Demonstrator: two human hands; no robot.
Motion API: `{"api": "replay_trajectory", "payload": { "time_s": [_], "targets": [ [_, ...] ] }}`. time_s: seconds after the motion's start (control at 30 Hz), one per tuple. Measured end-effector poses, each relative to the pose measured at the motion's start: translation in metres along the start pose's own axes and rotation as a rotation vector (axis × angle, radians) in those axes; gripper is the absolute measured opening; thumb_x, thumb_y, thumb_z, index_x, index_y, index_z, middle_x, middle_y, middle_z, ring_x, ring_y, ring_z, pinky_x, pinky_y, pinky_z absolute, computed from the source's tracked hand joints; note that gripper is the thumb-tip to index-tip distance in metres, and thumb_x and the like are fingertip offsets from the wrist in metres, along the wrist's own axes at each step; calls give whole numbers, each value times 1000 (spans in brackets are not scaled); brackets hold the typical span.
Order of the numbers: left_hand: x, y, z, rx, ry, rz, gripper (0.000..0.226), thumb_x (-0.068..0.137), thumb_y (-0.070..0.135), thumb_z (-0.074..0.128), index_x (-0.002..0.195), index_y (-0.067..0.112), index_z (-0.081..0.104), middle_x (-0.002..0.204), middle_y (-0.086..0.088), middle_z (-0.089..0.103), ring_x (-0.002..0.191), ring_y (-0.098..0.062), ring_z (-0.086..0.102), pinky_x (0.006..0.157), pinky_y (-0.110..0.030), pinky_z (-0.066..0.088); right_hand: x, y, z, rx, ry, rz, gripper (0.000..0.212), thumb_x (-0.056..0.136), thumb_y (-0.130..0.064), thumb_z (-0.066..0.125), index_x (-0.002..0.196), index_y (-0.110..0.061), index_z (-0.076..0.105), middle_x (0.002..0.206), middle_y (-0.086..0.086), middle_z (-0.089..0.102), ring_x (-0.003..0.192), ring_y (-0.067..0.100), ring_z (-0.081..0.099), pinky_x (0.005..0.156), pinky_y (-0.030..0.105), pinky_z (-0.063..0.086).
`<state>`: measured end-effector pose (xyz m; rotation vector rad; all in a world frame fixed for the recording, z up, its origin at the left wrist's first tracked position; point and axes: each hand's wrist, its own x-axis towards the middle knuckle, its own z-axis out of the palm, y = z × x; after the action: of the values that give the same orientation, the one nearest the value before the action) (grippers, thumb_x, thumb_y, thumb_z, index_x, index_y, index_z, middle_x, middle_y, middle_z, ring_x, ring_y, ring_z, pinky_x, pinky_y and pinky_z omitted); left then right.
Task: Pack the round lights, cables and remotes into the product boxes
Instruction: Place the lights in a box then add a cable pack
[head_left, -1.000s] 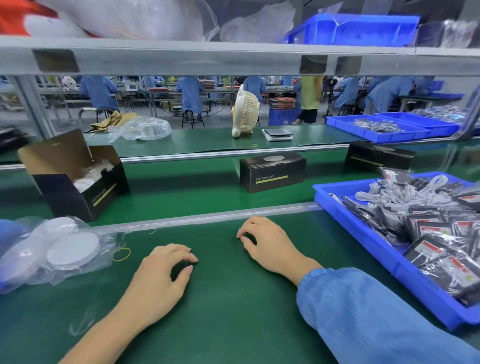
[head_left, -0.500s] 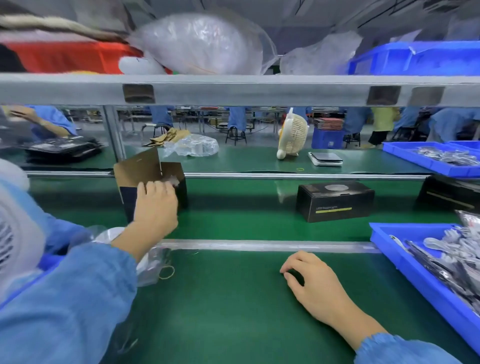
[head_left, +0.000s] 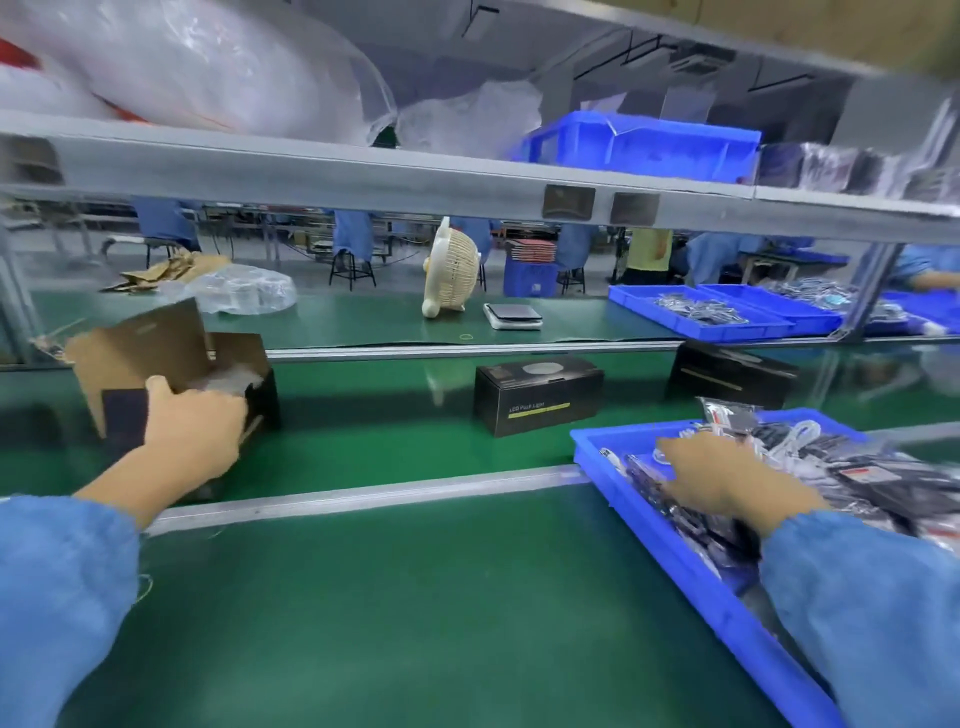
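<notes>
An open black product box with brown flaps raised stands on the green conveyor at the left, something white showing inside. My left hand grips its front wall. My right hand lies palm down in the blue tray at the right, on a pile of bagged black remotes and white cables. Its fingertips are buried in the bags and blurred. No round lights are in view.
A closed black box and another black box sit on the conveyor beyond a metal rail. Farther back stand a small cream fan, a scale and blue trays. A shelf beam crosses overhead.
My right hand left the green bench and moved right into the blue tray. My left hand stays on the open box, gripping lower on it. The view swung right.
</notes>
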<state>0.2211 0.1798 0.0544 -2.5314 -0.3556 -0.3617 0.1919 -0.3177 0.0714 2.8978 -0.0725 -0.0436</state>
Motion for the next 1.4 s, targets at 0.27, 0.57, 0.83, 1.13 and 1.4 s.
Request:
{"api": "replay_trajectory", "payload": {
  "time_s": [0.27,0.57,0.83,1.13,1.4],
  "targets": [
    [-89,33,-69,-131,51,427,31,84,52,62,102,32,47,106,10,63,107,-17,57,102,-38,21,21,23,40,338,35,-97,51,94,-20,47,144,-30,43,133,4,59,120,25,54,98,31,41],
    [-180,34,-92,-246,384,645,44,36,36,91,58,20,56,49,5,52,50,-21,56,82,-45,34,23,36,23,-45,19,-331,41,91,-26,55,131,-29,48,115,3,60,107,25,56,90,35,45],
    [-208,17,-111,-261,359,545,48,22,33,94,52,9,65,51,-11,56,55,-31,63,83,-61,53,-30,30,-60,492,687,-178,29,82,-8,67,106,-25,65,89,3,74,75,27,63,70,27,46],
    [-214,52,-108,-458,21,339,84,13,57,94,79,8,76,61,-13,61,53,-34,60,43,-49,51,-104,-190,-92,716,599,-1142,26,80,1,73,105,-5,72,99,4,70,89,12,62,81,21,49],
    [-213,53,-98,-520,126,458,64,20,56,90,71,22,74,70,-9,64,60,-26,65,49,-32,54,-77,-246,-55,251,478,-1081,24,88,-14,60,109,-17,72,118,0,57,109,23,45,86,33,39]
  ]
}}
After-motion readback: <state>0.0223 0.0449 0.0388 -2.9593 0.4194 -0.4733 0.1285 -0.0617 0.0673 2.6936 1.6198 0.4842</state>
